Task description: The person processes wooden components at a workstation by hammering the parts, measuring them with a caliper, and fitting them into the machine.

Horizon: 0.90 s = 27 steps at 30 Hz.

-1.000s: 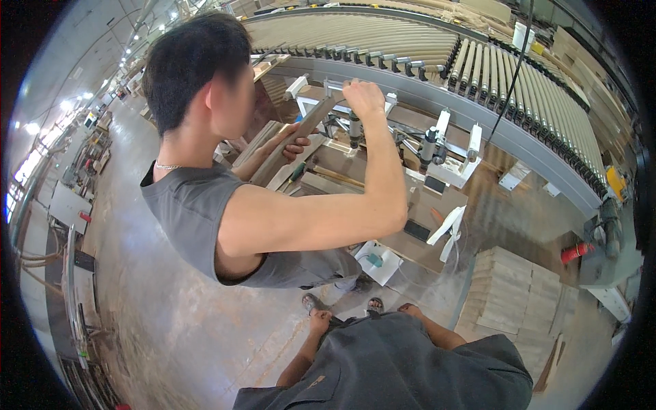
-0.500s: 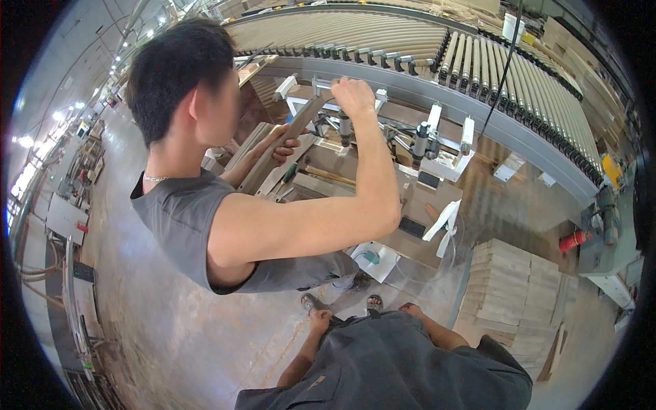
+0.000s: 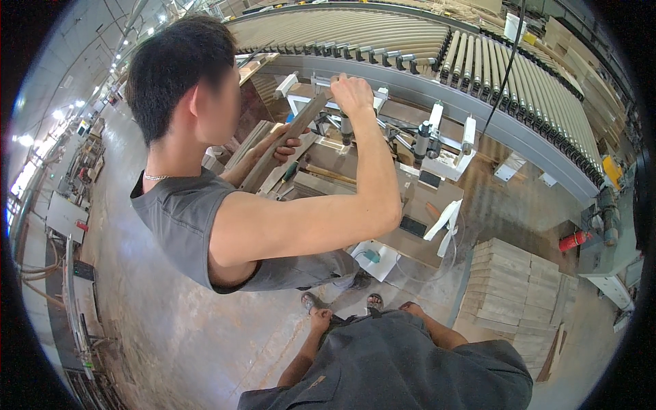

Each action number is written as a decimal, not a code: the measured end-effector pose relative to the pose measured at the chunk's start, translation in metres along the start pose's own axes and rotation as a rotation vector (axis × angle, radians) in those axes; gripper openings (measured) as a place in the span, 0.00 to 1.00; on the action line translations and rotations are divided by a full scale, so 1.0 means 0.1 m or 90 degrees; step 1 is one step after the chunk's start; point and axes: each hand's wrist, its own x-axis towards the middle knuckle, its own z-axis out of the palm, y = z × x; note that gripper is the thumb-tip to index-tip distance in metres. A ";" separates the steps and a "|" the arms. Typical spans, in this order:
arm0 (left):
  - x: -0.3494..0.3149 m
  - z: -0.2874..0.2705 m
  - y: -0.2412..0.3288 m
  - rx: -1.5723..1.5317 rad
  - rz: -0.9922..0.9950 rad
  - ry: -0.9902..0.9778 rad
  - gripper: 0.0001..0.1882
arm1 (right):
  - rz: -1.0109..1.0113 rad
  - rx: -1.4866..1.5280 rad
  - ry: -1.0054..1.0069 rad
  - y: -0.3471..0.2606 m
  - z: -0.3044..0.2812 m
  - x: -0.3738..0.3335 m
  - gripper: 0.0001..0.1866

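Observation:
At my waist, my left hand (image 3: 320, 318) is curled closed beside dark cloth; what it holds, if anything, is hidden. My right hand (image 3: 411, 309) rests at the other side of my waist, its fingers mostly out of sight behind my dark grey shirt (image 3: 396, 352). Before me, a co-worker (image 3: 184, 205) in a grey sleeveless top stands at a workbench. One of their hands (image 3: 277, 147) grips a long wooden strip (image 3: 287, 143), while their other hand (image 3: 353, 96) is raised, closed, near its upper end.
The bench (image 3: 417, 201) carries clamps, a dark phone-like slab (image 3: 413, 226), white cloth (image 3: 445, 220) and a green-handled tool (image 3: 290, 171). Behind it runs a roller conveyor (image 3: 492, 68). Stacked wooden boards (image 3: 509, 287) lie right, near a red fire extinguisher (image 3: 575, 240).
The co-worker's raised hand has shifted very slightly at the strip's end. My hands stay at my waist.

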 end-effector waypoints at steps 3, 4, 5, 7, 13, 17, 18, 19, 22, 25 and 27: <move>0.03 0.04 -0.05 -0.015 0.001 -0.001 0.13 | -0.002 0.045 -0.026 0.20 0.07 0.13 0.19; 0.04 0.05 -0.08 -0.014 -0.001 0.001 0.13 | 0.009 0.032 -0.017 0.18 0.08 0.13 0.19; 0.04 0.05 -0.12 -0.016 -0.004 0.005 0.13 | 0.019 0.018 -0.008 0.15 0.09 0.12 0.19; 0.07 0.07 -0.13 -0.021 -0.004 0.004 0.13 | 0.021 0.008 -0.002 0.22 0.09 0.15 0.20; 0.07 0.08 -0.18 -0.031 -0.042 -0.004 0.14 | 0.006 0.002 -0.009 0.07 0.03 0.07 0.21; 0.04 0.07 -0.03 0.002 -0.029 0.000 0.15 | 0.023 0.029 -0.031 0.20 0.04 0.12 0.20; 0.04 0.07 -0.06 0.010 -0.041 -0.005 0.15 | 0.021 0.028 -0.032 0.19 0.04 0.12 0.20; 0.05 0.07 -0.08 0.010 -0.041 -0.004 0.15 | 0.019 0.028 -0.034 0.18 0.04 0.12 0.20; 0.07 0.07 -0.13 0.035 -0.026 -0.002 0.15 | 0.045 0.027 -0.022 0.05 0.03 0.05 0.21; 0.04 0.05 -0.09 0.018 -0.026 -0.023 0.16 | 0.028 0.008 -0.022 0.06 0.00 0.02 0.23; 0.02 0.05 -0.06 0.018 -0.015 -0.012 0.16 | -0.020 -0.009 -0.037 0.09 0.01 0.04 0.23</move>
